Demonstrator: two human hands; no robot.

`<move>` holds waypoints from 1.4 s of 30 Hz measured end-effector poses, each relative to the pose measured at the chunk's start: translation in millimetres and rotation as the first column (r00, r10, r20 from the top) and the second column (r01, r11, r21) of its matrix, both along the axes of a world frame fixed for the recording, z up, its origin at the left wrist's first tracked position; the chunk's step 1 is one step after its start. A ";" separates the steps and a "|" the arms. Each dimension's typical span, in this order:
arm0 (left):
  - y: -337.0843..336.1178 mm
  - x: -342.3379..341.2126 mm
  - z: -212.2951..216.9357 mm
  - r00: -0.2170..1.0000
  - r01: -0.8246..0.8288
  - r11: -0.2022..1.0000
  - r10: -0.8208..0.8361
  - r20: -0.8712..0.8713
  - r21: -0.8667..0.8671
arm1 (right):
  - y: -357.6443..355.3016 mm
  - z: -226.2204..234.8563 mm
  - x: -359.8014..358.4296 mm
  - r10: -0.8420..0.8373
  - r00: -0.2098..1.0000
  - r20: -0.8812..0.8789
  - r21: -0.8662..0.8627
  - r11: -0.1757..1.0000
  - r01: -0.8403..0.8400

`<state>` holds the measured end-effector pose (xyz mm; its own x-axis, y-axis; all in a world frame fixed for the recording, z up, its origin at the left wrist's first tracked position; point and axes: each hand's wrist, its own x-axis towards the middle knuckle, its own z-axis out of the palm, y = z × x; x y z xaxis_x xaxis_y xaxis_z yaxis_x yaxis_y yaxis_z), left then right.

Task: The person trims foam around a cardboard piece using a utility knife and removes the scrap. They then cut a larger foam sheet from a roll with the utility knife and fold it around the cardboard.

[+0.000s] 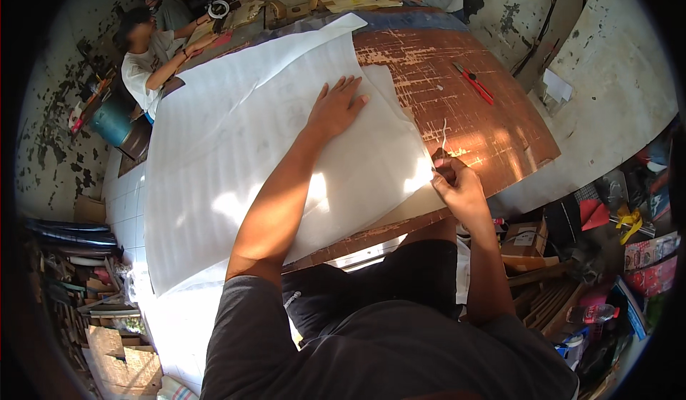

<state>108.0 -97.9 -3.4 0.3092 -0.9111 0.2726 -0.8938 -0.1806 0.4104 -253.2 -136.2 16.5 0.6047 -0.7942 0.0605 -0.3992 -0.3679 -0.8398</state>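
Head view: left hand (336, 107) lying flat with fingers spread wide, pressing on the large white sheet (236, 157) that is covering most of the worn brown table (493, 128); right hand (457, 182) closing in a fist at the sheet's right edge, gripping a small tool hidden in the fingers, a thin white strip (444, 134) rising just above it. Red-handled cutter (473, 83) lying well apart on bare tabletop; two seated people (153, 50) working at the far left end

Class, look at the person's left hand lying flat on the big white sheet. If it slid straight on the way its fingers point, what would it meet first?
The left hand points up and right across the large white sheet. It would likely cross the sheet's edge onto the bare, worn brown wooden tabletop; nothing else seems to lie in that line.
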 end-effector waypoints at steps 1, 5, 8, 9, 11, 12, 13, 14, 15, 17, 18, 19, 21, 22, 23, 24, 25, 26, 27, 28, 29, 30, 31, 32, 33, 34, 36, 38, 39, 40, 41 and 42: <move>0.7 -0.6 0.4 1.000 -0.003 1.000 0.003 -0.022 -0.005 | -5.1 -3.3 0.6 0.027 1.000 0.013 0.056 0.998 -0.028; 3.9 -3.4 5.1 1.000 0.009 1.000 -0.009 0.019 -0.022 | -2.8 -13.2 4.6 0.060 0.987 0.151 0.178 0.980 -0.087; 4.9 -4.1 12.4 1.000 0.011 0.999 -0.010 0.007 -0.039 | 12.6 -13.3 8.1 -0.015 0.908 0.418 0.306 0.944 -0.125; 4.8 -3.4 15.4 1.000 0.014 0.999 -0.014 -0.002 -0.047 | 15.0 -11.5 6.9 -0.039 0.859 0.511 0.375 0.909 -0.182; 4.8 -2.2 19.6 1.000 0.015 0.998 -0.016 -0.020 -0.057 | 11.6 -6.6 -0.7 -0.025 0.876 0.481 0.373 0.911 -0.179; 4.8 -1.3 20.7 0.999 0.013 0.998 -0.014 -0.030 -0.058 | 6.8 -4.4 -6.9 0.023 0.846 0.533 0.370 0.893 -0.257; 5.1 -1.0 20.5 0.999 0.012 0.998 -0.015 -0.038 -0.069 | 0.1 -6.2 -5.3 -0.033 0.860 0.509 0.373 0.909 -0.186; 5.3 -1.2 19.0 0.999 0.014 0.998 -0.016 -0.041 -0.059 | -10.1 -5.1 -12.9 -0.051 0.861 0.506 0.327 0.935 -0.137; 5.0 -0.7 17.2 0.999 0.017 0.998 -0.019 -0.041 -0.062 | -24.3 -3.3 -21.1 -0.139 0.842 0.521 0.336 0.940 -0.053; 4.2 -0.1 11.7 0.999 0.022 0.999 -0.024 -0.049 -0.047 | -52.5 2.4 -47.8 -0.181 0.790 0.586 0.275 0.961 0.015; 4.4 0.1 8.4 0.998 0.023 0.999 -0.025 -0.056 -0.028 | -66.8 6.8 -64.2 -0.160 0.769 0.619 0.214 0.976 0.031; 4.3 0.0 5.1 0.997 0.014 1.000 -0.013 -0.073 0.006 | -81.1 15.5 -87.2 -0.127 0.766 0.631 0.185 0.983 0.011; 3.7 -2.5 -1.7 0.999 0.014 1.000 -0.014 0.035 -0.001 | -96.7 30.3 -141.3 -0.162 0.762 0.626 0.209 0.977 0.036; 3.8 -4.1 -4.5 0.997 0.003 1.000 -0.005 0.079 0.020 | -99.3 40.1 -174.0 -0.196 0.761 0.618 0.257 0.966 0.041; 3.9 -5.8 -6.5 0.995 0.000 1.000 -0.001 0.103 0.014 | -104.6 49.9 -202.2 -0.230 0.752 0.618 0.240 0.966 0.098; 3.5 -7.3 -7.5 0.992 -0.008 1.000 0.004 0.123 0.026 | -108.2 57.3 -227.8 -0.230 0.717 0.658 0.252 0.965 0.079; 2.6 -8.8 -7.6 0.989 -0.016 0.999 0.010 0.146 0.036 | -106.6 60.8 -251.5 -0.295 0.699 0.652 0.245 0.954 0.174; 1.8 -10.9 -7.6 0.986 -0.029 0.999 0.021 0.163 0.046 | -104.2 64.9 -273.0 -0.337 0.663 0.668 0.268 0.941 0.207; 1.1 -13.4 -7.6 0.983 -0.043 0.997 0.032 0.181 0.058 | -101.6 64.1 -287.7 -0.449 0.570 0.688 0.322 0.893 0.315; 0.7 -16.2 -7.7 0.978 -0.062 0.995 0.046 0.205 0.074 | -98.8 62.8 -298.5 -0.495 0.495 0.714 0.359 0.866 0.348; 0.2 -19.5 -8.0 0.975 -0.079 0.994 0.061 0.215 0.079 | -95.8 57.5 -302.6 -0.522 0.390 0.759 0.385 0.842 0.377; -0.9 -22.6 -8.1 0.970 -0.100 0.991 0.077 0.232 0.088 | -91.8 51.8 -302.5 -0.455 0.409 0.791 0.390 0.890 0.237; -1.6 -24.8 -7.9 0.964 -0.117 0.989 0.089 0.251 0.096 | -86.8 46.4 -298.1 -0.344 0.422 0.838 0.361 0.932 0.043; -1.4 -25.6 -7.6 0.967 -0.116 0.989 0.092 0.237 0.091 | -80.1 44.3 -292.3 -0.198 0.411 0.890 0.296 0.936 -0.190; -1.0 -25.3 -6.8 0.970 -0.112 0.990 0.090 0.224 0.086 | -75.4 35.6 -275.6 -0.214 0.368 0.905 0.296 0.938 -0.183; -0.5 -25.0 -6.0 0.972 -0.112 0.991 0.092 0.215 0.079 | -69.8 31.5 -257.8 -0.323 0.307 0.895 0.388 0.903 -0.183; 0.7 -24.5 -4.5 0.979 -0.090 0.994 0.078 0.188 0.057 | -55.4 25.6 -214.1 -0.349 0.234 0.907 0.416 0.822 -0.389; 2.3 -22.2 -1.6 0.985 -0.083 0.995 0.074 0.156 0.054 | -36.1 20.8 -164.1 -0.345 0.252 0.904 0.427 0.758 -0.492; 2.5 -21.9 -0.3 0.988 -0.084 0.995 0.075 0.136 0.061 | -25.5 20.1 -140.0 -0.331 0.277 0.902 0.431 0.713 -0.553; 2.6 -20.5 1.4 0.990 -0.084 0.994 0.076 0.116 0.067 | -15.5 21.1 -117.6 -0.377 0.288 0.880 0.473 0.661 -0.582; 3.3 -19.1 2.6 0.993 -0.078 0.995 0.072 0.099 0.057 | -4.3 22.7 -98.8 -0.326 0.337 0.884 0.468 0.642 -0.607; 3.8 -18.3 2.8 0.995 -0.071 0.996 0.067 0.078 0.046 | 6.1 25.1 -82.2 -0.279 0.380 0.882 0.467 0.624 -0.627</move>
<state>89.6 -94.1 -0.7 0.3520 -0.9011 0.2532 -0.9068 -0.2613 0.3308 -335.4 -130.1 41.6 0.6861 -0.7082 0.1664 0.6505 0.4949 -0.5761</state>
